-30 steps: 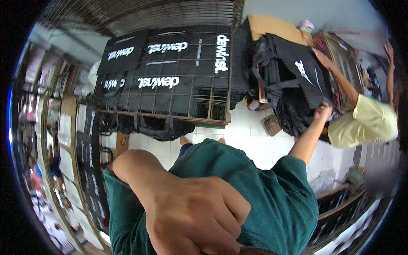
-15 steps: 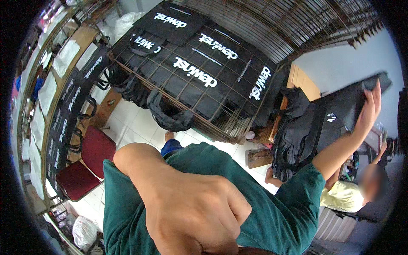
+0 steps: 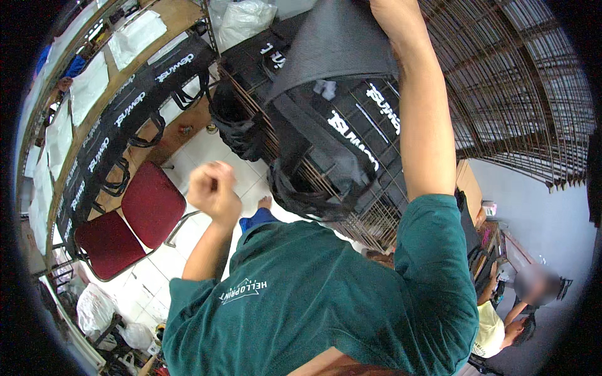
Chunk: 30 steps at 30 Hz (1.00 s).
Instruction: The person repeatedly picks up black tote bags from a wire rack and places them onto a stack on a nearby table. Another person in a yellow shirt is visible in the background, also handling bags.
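My right arm reaches up and away, and my right hand [image 3: 396,22] is closed on a black fabric bag [image 3: 338,47]. The bag hangs as a curved sheet over the wire rack, hiding part of what lies there. My right fingertips are out of sight at the top edge. Under it, black bags with white lettering [image 3: 367,103] lie flat on the rack, with dark strap loops [image 3: 295,191] drooping over its near side. My left hand [image 3: 214,191] is raised near my body, fingers curled, slightly blurred, with nothing visible in it.
Stacked wire racks [image 3: 514,81] rise at the right. Along the left, a wooden table [image 3: 100,109] carries white sheets and black bags. A dark red chair [image 3: 153,203] stands below it on white tiles. A co-worker in a yellow shirt [image 3: 489,332] is at lower right.
My right hand has swung the black bag from the far right to above the rack. My left hand has moved away from the camera, out to the left. My view has turned.
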Each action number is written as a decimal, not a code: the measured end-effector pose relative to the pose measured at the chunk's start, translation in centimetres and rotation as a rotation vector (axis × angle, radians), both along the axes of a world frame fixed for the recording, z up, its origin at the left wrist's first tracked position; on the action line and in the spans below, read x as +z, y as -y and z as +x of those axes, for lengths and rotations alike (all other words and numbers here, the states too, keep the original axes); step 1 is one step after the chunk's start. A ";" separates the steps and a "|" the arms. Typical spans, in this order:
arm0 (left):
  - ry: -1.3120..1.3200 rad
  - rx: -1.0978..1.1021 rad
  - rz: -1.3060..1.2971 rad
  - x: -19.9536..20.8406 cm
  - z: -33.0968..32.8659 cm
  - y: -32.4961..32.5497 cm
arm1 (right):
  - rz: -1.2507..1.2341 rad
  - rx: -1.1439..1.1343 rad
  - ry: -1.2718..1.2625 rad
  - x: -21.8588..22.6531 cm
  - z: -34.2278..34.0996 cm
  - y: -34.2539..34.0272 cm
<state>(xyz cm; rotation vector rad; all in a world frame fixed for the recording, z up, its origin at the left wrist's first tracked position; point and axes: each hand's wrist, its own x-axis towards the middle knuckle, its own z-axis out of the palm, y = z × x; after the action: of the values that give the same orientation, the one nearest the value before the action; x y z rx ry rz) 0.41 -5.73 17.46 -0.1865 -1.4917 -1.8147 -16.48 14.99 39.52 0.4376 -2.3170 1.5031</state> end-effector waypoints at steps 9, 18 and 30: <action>0.562 -0.983 0.974 -11.1 -12.5 4.8 | -0.331 -0.293 -0.272 -6.8 -2.9 -2.2; 0.812 -0.361 0.289 -16.1 -25.0 10.6 | -0.254 -0.586 0.099 -35.2 -4.4 -2.4; 1.051 -0.212 0.275 -22.5 -25.3 10.5 | -0.159 -0.712 0.351 -46.0 -5.9 -2.9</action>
<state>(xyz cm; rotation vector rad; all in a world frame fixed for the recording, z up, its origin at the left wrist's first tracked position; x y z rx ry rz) -24.85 -16.25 -5.03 0.9084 -1.8824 -2.4217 -22.36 17.89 -6.52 -0.6792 -2.1981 1.4338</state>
